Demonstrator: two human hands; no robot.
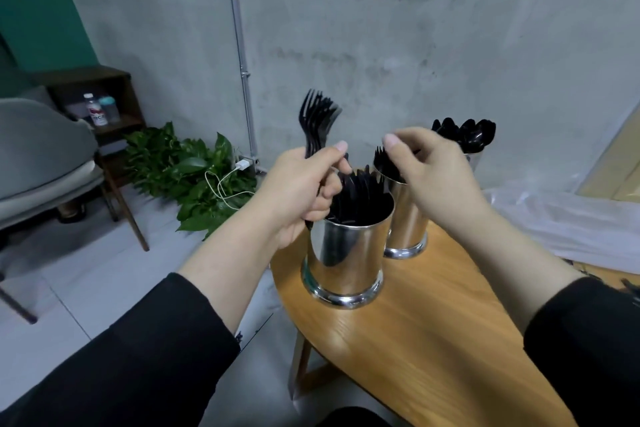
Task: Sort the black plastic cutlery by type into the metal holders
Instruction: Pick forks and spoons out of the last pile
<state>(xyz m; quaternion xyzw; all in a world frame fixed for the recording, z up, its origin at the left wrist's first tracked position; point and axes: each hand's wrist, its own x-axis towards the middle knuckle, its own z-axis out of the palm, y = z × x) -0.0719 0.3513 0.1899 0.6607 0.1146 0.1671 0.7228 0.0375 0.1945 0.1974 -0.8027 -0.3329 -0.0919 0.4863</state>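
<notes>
Polished, mirror-bright metal on nearest holder [344,263]. Glossy black plastic on forks [317,118] and spoons [465,133]. Smooth, faintly shiny wood grain on table [426,340]. Rough matt concrete on wall [363,28]. Translucent crinkled plastic sheet [568,218].

Soft, even indoor light; glare on the nearest metal holder [346,263]; slight overall blur; wide-angle bending at the picture's edges.

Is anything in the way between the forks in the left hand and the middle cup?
Yes. The right hand hangs over the middle holder, covering part of its mouth. The bunch of forks in the left hand otherwise has open air across.
</notes>
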